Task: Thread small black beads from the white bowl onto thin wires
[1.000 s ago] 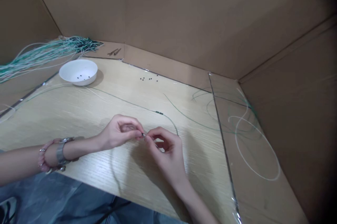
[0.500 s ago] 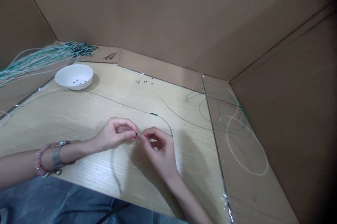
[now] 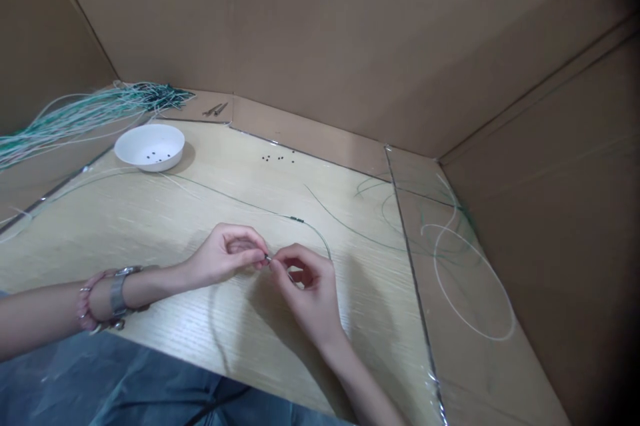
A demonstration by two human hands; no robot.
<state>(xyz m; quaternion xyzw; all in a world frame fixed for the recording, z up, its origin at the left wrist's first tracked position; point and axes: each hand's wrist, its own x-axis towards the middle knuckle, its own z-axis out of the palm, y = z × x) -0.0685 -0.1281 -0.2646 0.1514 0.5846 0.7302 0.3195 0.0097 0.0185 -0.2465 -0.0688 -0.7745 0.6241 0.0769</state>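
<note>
My left hand (image 3: 225,256) pinches a small dark bead (image 3: 267,257) between thumb and fingertip. Right beside it, my right hand (image 3: 315,293) is closed in a pinch on a thin cord, whose tip meets the bead; how far it goes in is too small to tell. From my right hand the green cord (image 3: 320,234) curves up and back to the left across the table. A short row of dark green beads (image 3: 297,219) sits on that cord. A second, whitish strand runs close along it.
A white bowl (image 3: 150,146) with several dark beads stands at the back left. More beads (image 3: 280,158) lie loose near the back edge. Metal tweezer-like tools (image 3: 216,110) and a bundle of green and white cords (image 3: 95,113) lie behind. A white cord loop (image 3: 440,273) lies right, by cardboard walls.
The whole view has shifted slightly, so things appear a little farther right. Both hands keep their pinch at the bead and cord tip, with hardly any visible movement.
</note>
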